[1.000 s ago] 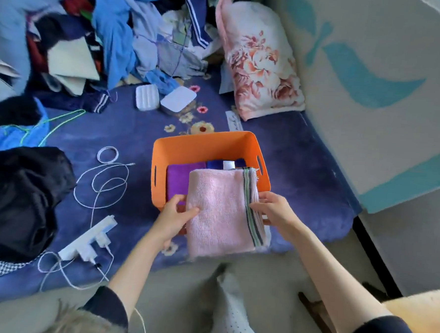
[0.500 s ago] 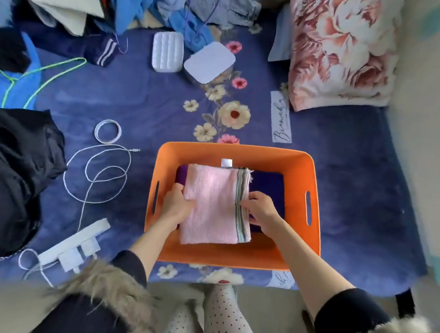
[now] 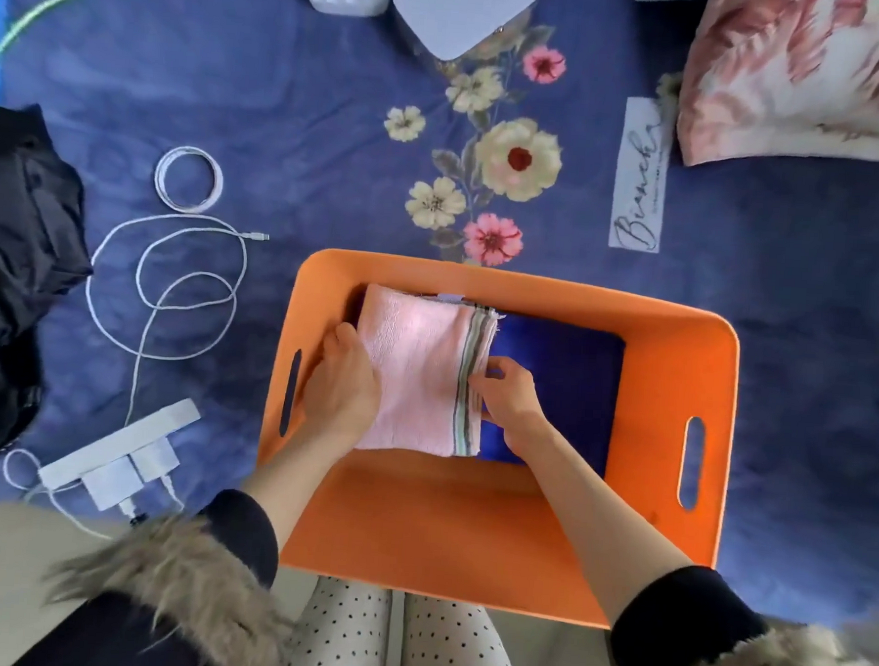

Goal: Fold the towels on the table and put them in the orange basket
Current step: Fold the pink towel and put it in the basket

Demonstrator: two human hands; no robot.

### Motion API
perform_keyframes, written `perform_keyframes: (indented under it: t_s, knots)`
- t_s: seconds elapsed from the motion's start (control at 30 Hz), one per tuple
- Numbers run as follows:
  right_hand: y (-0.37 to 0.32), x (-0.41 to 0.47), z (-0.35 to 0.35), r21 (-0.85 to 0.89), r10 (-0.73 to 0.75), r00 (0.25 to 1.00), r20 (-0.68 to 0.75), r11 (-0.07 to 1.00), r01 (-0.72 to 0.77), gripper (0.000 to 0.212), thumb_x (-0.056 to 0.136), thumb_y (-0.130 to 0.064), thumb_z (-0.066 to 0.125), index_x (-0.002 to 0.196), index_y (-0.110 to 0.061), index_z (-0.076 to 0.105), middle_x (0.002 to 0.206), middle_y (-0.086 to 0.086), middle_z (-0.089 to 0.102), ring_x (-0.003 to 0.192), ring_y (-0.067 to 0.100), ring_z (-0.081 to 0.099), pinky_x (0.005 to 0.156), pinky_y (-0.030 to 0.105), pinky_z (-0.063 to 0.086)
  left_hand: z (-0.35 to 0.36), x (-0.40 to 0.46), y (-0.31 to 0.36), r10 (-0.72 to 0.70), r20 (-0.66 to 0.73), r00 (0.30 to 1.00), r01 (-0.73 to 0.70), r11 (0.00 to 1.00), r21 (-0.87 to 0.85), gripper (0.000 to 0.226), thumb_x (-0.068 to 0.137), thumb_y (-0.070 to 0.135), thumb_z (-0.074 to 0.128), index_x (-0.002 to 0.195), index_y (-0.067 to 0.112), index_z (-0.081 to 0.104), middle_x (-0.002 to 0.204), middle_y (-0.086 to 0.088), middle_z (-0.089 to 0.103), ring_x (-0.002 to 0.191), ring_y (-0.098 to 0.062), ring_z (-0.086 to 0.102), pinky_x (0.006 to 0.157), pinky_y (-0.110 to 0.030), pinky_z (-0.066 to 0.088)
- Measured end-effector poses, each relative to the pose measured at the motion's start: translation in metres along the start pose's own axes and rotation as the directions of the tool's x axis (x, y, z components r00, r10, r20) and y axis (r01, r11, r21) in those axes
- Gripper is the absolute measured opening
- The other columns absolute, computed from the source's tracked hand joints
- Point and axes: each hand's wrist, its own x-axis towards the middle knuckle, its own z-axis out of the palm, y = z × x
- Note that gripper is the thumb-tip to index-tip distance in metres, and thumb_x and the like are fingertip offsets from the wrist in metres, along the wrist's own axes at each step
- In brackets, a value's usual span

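A blue flowered blanket [image 3: 311, 119] covers the bed. On it sit the orange basket [image 3: 678, 357], a floral pillow [image 3: 803, 77], white cables [image 3: 172, 285], a power strip [image 3: 116, 447], two white boxes [image 3: 462, 10] and dark clothes [image 3: 15, 255]

The person wears a dark, near-black top whose sleeves [image 3: 242, 532] are pushed up, leaving both forearms bare. Shaggy grey-brown fur trim [image 3: 181, 569] runs over the garment near the left arm, and the same trim shows at the lower right beside the other sleeve. The legs [image 3: 398, 639] are covered in pale fabric dotted with small dark spots. The left hand [image 3: 341, 383] and right hand [image 3: 510, 404] are bare, without gloves.
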Motion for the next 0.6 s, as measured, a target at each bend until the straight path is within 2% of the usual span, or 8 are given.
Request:
perform_keyframes:
  t_s: [0.1,0.2,0.27,0.33,0.37,0.43,0.5,0.6]
  knots:
    - [0.004,0.003,0.001,-0.027,-0.052,0.999,-0.003,0.998,0.052,0.012,0.090,-0.014,0.055,0.101,-0.013,0.058,0.097,0.005,0.062,0.098,0.030,0.061,0.085,0.047,0.053,0.004,-0.003,-0.005,0.064,-0.077,0.995,-0.065,0.998,0.000,0.043,0.092,0.003,0.042,0.133,0.007,0.030,0.135,-0.015,0.039,0.104,-0.040,0.054,0.066,-0.042,0.038]
    - [0.011,-0.006,0.000,-0.209,-0.274,0.951,-0.145,0.948,0.242,0.032,0.089,-0.015,0.056,0.121,-0.013,0.052,0.112,0.005,0.055,0.100,0.025,0.057,0.084,0.036,0.048,0.008,-0.013,-0.014,0.335,-0.058,0.941,-0.316,0.925,0.208,0.076,0.085,0.003,0.055,0.147,0.014,0.012,0.153,-0.016,0.007,0.136,-0.037,0.026,0.094,-0.041,0.041]
    - [0.017,-0.018,0.001,-0.516,-0.592,0.790,-0.163,0.733,0.443,0.051,0.084,-0.011,0.061,0.133,-0.011,0.046,0.130,0.013,0.049,0.115,0.030,0.050,0.092,0.040,0.046,0.013,-0.015,-0.019,0.448,0.107,0.888,-0.451,0.798,0.401,0.097,0.083,0.023,0.066,0.149,0.020,-0.006,0.153,-0.015,-0.025,0.144,-0.035,-0.011,0.115,-0.042,0.017]
    - [0.024,-0.023,0.005,-0.783,-0.758,0.646,0.092,0.346,0.517,0.075,0.078,-0.017,0.070,0.143,-0.010,0.034,0.148,0.017,0.034,0.136,0.037,0.032,0.110,0.052,0.029,0.016,-0.008,-0.017,0.425,0.232,0.875,-0.481,0.706,0.520,0.114,0.080,0.045,0.066,0.143,0.020,-0.025,0.144,-0.016,-0.040,0.137,-0.033,-0.032,0.117,-0.045,-0.003]
    - [0.025,-0.022,0.005,-0.834,-0.731,0.637,0.246,0.176,0.523,0.084,0.079,-0.026,0.069,0.148,-0.012,0.022,0.155,0.014,0.018,0.143,0.035,0.017,0.115,0.053,0.012,0.017,-0.001,-0.015,0.410,0.263,0.873,-0.484,0.669,0.564,0.119,0.077,0.054,0.065,0.141,0.019,-0.029,0.143,-0.017,-0.042,0.135,-0.033,-0.034,0.116,-0.047,-0.007]
    - [0.026,-0.009,0.004,-0.860,-0.598,0.691,0.406,0.005,0.510,0.094,0.085,-0.043,0.060,0.149,-0.018,-0.004,0.153,0.006,-0.020,0.144,0.026,-0.012,0.111,0.049,-0.015,0.018,0.013,-0.012,0.387,0.287,0.876,-0.477,0.617,0.626,0.127,0.070,0.064,0.065,0.141,0.018,-0.030,0.145,-0.017,-0.040,0.136,-0.033,-0.033,0.115,-0.047,-0.010]
    - [0.023,0.011,0.000,-0.884,-0.527,0.740,0.418,-0.047,0.466,0.102,0.083,-0.057,0.054,0.147,-0.021,-0.017,0.150,0.005,-0.031,0.142,0.022,-0.021,0.109,0.049,-0.020,0.021,0.025,-0.011,0.361,0.300,0.883,-0.465,0.583,0.666,0.131,0.065,0.070,0.064,0.142,0.019,-0.029,0.148,-0.017,-0.036,0.138,-0.033,-0.030,0.113,-0.048,-0.013]
    - [0.020,0.035,-0.002,-0.896,-0.490,0.764,0.420,-0.088,0.436,0.106,0.079,-0.070,0.047,0.144,-0.026,-0.023,0.154,0.007,-0.025,0.143,0.021,-0.020,0.111,0.051,-0.017,0.034,0.036,-0.010,0.342,0.294,0.892,-0.444,0.551,0.707,0.134,0.062,0.074,0.063,0.141,0.020,-0.031,0.149,-0.016,-0.033,0.139,-0.034,-0.026,0.111,-0.049,-0.015]
